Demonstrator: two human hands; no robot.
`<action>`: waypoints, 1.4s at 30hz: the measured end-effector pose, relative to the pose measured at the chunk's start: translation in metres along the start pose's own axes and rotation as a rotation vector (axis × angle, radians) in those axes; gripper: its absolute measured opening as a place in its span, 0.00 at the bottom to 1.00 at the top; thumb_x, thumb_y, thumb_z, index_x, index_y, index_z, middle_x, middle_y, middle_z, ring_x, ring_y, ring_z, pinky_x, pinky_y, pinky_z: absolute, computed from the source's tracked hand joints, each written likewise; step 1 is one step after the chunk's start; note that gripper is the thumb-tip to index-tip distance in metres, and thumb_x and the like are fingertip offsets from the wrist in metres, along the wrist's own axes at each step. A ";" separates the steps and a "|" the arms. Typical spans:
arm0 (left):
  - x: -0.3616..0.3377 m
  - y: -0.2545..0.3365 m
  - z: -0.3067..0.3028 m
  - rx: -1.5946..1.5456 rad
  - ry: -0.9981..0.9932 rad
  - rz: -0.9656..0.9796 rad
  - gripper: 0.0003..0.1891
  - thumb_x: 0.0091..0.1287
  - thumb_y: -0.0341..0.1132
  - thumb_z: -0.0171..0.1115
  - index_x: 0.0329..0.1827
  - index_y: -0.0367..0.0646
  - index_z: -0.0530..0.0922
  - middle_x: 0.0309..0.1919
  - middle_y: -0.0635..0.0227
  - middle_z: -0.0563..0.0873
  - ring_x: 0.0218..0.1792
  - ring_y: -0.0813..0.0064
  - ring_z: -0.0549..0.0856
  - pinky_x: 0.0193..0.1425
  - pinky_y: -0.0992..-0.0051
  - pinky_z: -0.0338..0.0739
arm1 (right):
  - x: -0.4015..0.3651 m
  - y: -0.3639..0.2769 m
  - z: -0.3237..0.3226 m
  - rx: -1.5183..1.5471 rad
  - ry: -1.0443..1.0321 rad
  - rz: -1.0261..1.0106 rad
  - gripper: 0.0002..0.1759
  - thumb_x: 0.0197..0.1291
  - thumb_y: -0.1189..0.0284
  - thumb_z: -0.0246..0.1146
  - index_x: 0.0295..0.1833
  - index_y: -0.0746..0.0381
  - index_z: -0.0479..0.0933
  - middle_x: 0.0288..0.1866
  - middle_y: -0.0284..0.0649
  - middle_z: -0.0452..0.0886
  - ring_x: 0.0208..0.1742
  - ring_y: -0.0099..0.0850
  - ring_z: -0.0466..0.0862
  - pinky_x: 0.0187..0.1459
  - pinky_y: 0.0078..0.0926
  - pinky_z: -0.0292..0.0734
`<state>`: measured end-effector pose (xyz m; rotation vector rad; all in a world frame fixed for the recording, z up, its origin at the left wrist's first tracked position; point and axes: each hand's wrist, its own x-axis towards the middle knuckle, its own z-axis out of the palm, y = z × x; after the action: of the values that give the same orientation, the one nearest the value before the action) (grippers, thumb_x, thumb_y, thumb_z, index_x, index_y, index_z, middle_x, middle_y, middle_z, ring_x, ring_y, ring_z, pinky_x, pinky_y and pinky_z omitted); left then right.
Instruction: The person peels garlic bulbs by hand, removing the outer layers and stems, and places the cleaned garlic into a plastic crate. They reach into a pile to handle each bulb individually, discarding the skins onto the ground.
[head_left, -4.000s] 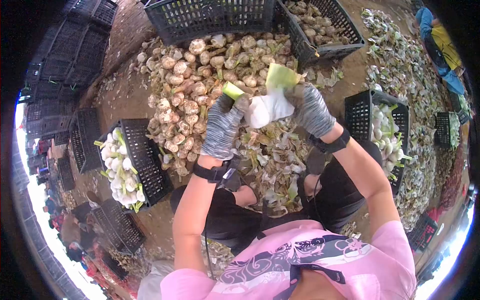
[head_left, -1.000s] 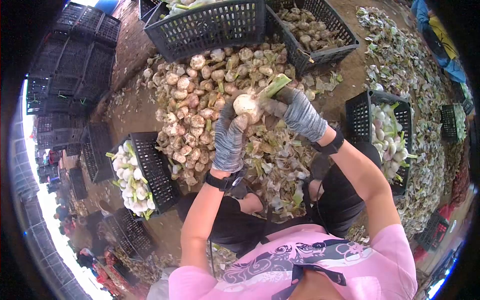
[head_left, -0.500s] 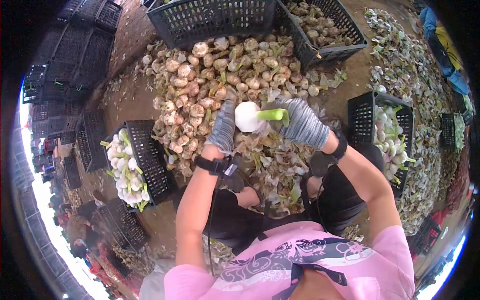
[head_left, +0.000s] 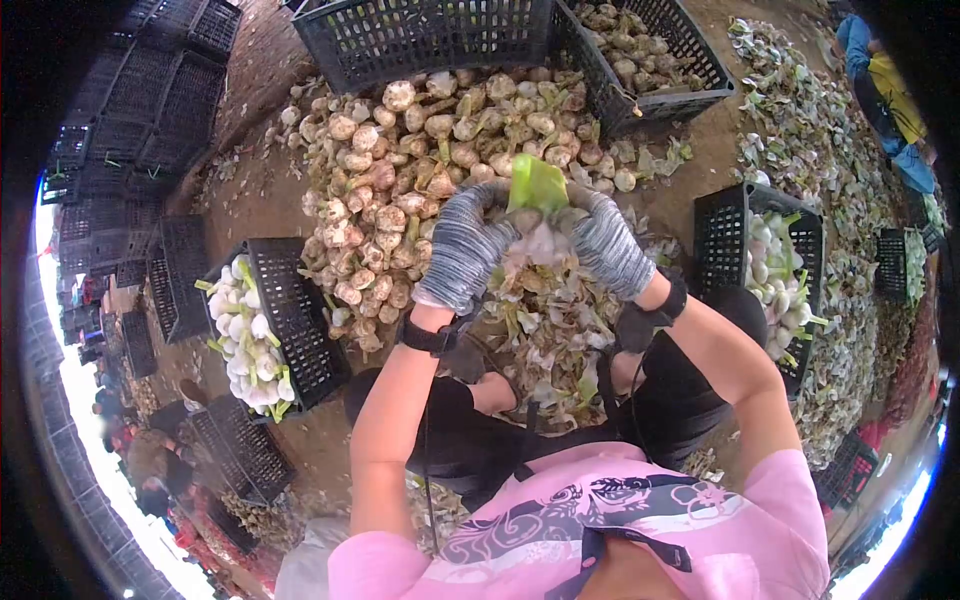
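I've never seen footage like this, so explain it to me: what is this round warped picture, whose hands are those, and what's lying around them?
No machine here: a camera worn on a person's head looks down, and its wide lens bends the edges. The pink shirt at the bottom is the wearer's. The left hand and right hand, both in grey knit gloves, grip one garlic bulb with a green stalk pointing up. Beyond them a heap of brownish garlic lies on the dirt ground, with loose peels under the hands. A black crate on the left and another crate on the right hold clean white bulbs. Another person shows at the top right.
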<state>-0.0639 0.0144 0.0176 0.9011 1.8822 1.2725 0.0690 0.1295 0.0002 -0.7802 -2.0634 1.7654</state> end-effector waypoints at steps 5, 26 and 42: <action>-0.011 0.000 -0.001 -0.310 0.065 -0.081 0.16 0.58 0.39 0.66 0.44 0.39 0.79 0.34 0.72 0.82 0.34 0.82 0.78 0.39 0.80 0.74 | 0.013 0.023 -0.012 0.847 0.004 0.377 0.07 0.56 0.73 0.55 0.35 0.65 0.76 0.28 0.36 0.78 0.25 0.21 0.76 0.27 0.21 0.74; 0.009 -0.035 -0.015 -1.290 0.251 -0.287 0.09 0.64 0.35 0.59 0.42 0.40 0.77 0.36 0.67 0.82 0.38 0.75 0.83 0.43 0.75 0.83 | 0.039 0.038 -0.092 -0.478 -0.604 -0.159 0.32 0.55 0.65 0.62 0.63 0.66 0.60 0.53 0.43 0.74 0.46 0.31 0.78 0.49 0.25 0.76; -0.009 -0.008 0.004 -0.638 0.380 -0.056 0.11 0.61 0.32 0.63 0.44 0.37 0.77 0.34 0.71 0.82 0.30 0.85 0.78 0.33 0.83 0.74 | 0.039 0.002 -0.038 -0.466 0.108 -0.081 0.12 0.53 0.73 0.64 0.44 0.64 0.75 0.34 0.35 0.79 0.34 0.21 0.76 0.37 0.22 0.73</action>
<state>-0.0571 0.0071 0.0105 0.2801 1.5736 1.9495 0.0599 0.1831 0.0015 -0.8751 -2.4238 1.1809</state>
